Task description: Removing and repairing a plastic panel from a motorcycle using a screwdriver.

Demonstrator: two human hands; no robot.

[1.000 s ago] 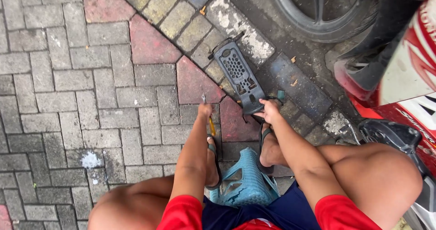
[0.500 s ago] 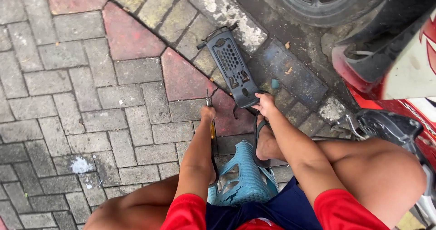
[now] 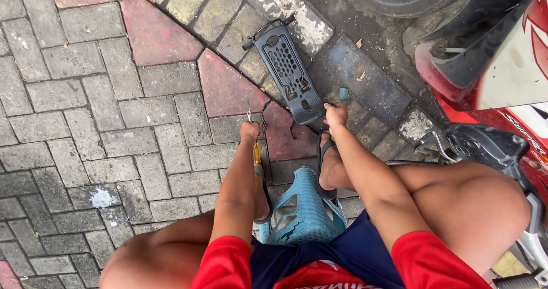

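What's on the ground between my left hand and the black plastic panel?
In the head view, only bare paving lies between the left hand and the black panel; a red brick fills that stretch.

A dark perforated panel (image 3: 287, 75) lies flat on the paving, slanting from eleven to five o'clock, lower end at a green cap (image 3: 343, 94).

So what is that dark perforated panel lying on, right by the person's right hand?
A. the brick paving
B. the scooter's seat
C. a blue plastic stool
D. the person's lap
A: the dark perforated panel lies flat on the brick paving, its near end at the right hand, while the blue plastic stool sits lower down, under the person.
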